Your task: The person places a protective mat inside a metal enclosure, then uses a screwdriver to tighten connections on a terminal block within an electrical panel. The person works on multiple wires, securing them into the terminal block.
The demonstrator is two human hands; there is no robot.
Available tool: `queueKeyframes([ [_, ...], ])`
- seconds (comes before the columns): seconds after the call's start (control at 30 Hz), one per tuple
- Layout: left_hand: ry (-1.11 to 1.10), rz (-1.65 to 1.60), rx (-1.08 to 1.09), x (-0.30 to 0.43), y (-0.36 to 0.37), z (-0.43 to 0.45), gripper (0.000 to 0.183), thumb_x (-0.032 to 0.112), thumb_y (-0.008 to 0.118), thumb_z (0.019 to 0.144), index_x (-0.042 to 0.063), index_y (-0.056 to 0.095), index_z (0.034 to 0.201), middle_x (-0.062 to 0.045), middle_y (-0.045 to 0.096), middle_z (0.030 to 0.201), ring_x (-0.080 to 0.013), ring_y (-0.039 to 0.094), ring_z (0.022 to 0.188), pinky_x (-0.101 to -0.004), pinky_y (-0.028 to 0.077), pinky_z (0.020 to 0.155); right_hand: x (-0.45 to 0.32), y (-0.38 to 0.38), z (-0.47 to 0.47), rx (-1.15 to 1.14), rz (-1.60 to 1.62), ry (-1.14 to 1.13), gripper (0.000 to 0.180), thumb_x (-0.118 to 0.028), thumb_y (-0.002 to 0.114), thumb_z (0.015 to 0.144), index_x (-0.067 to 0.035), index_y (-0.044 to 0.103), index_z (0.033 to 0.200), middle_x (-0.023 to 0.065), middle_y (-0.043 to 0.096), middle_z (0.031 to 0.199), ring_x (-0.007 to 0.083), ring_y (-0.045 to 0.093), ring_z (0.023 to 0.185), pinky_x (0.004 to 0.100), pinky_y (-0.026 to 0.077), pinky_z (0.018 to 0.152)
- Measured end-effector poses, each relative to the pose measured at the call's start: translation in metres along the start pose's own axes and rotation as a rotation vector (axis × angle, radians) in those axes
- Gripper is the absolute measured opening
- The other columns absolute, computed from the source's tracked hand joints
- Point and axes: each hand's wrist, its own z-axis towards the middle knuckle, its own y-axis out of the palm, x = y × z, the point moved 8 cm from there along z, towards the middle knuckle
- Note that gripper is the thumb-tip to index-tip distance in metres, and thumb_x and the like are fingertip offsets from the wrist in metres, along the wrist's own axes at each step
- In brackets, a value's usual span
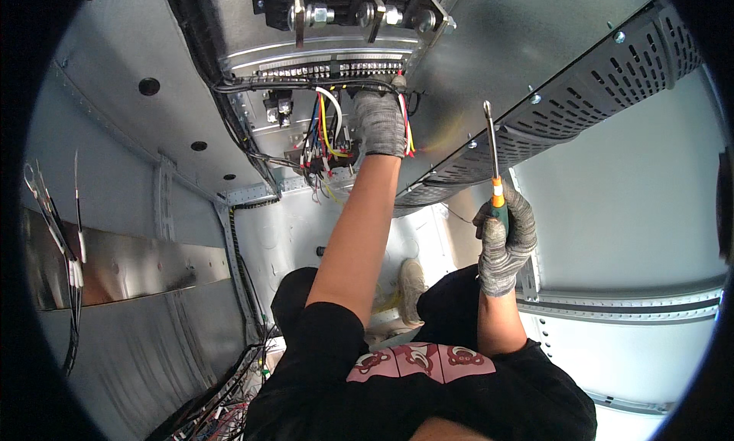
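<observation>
My left hand (379,122), in a grey knit glove, reaches up under a black cable bundle (269,86) at a terminal strip (321,71). Its fingertips are largely hidden by the cables, so what they touch cannot be told. White, red and yellow wires (408,125) hang beside its wrist. My right hand (507,234), gloved the same way, holds a screwdriver (492,148) by its green and orange handle, with the shaft pointing up. Left of my left hand, coloured wires (327,125) run down to a lower terminal block (330,163).
A slotted grey wiring duct (596,91) crosses the metal panel on the right. Large bolts on metal bars (318,15) stick out at the top. Loose cables (74,269) hang at the left, and tangled wires (229,406) lie at lower left.
</observation>
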Motion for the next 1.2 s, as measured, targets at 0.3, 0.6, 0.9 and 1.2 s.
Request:
queueKeyframes([
  [0.3, -0.148, -0.173, 0.013, 0.007, 0.003, -0.006, 0.020, 0.007, 0.072, 0.062, 0.008, 0.063, 0.080, 0.001, 0.057, 0.072, -0.0115, 0.049, 0.059, -0.0279, 0.042, 0.055, -0.001, -0.012, 0.000, 0.051, 0.007, -0.061, 0.040, -0.024, 0.064, 0.083, 0.003, 0.056, 0.112, 0.0099, 0.062, 0.086, 0.0129, 0.057, 0.067, 0.0259, 0.048, 0.062],
  [0.6, 0.022, 0.220, 0.039, 0.007, 0.006, -0.012, 0.013, 0.015, 0.060, 0.079, 0.006, 0.065, 0.086, -0.007, 0.066, 0.079, -0.0192, 0.062, 0.071, -0.0310, 0.048, 0.062, 0.011, -0.031, -0.004, 0.093, -0.029, -0.031, 0.037, -0.023, 0.063, 0.084, 0.002, 0.058, 0.110, 0.0114, 0.062, 0.086, 0.0126, 0.058, 0.066, 0.0257, 0.048, 0.062],
  [0.9, 0.149, 0.961, 0.159, 0.015, 0.004, -0.017, 0.023, 0.032, 0.061, 0.079, 0.009, 0.064, 0.080, -0.010, 0.065, 0.078, -0.0285, 0.063, 0.067, -0.0382, 0.049, 0.061, 0.020, -0.044, -0.009, 0.123, 0.044, -0.036, 0.039, -0.028, 0.064, 0.083, 0.000, 0.057, 0.110, 0.0100, 0.061, 0.086, 0.0124, 0.057, 0.062, 0.0249, 0.047, 0.057],
  [1.2, 0.278, 0.752, 0.268, 0.039, 0.002, -0.027, 0.025, 0.030, 0.059, 0.079, 0.006, 0.062, 0.077, -0.014, 0.062, 0.075, -0.0323, 0.060, 0.070, -0.0410, 0.048, 0.064, 0.029, -0.060, -0.013, 0.161, -0.027, -0.083, 0.047, -0.039, 0.062, 0.083, -0.004, 0.052, 0.114, 0.0047, 0.052, 0.064, 0.0094, 0.047, 0.049, 0.0205, 0.035, 0.042],
])
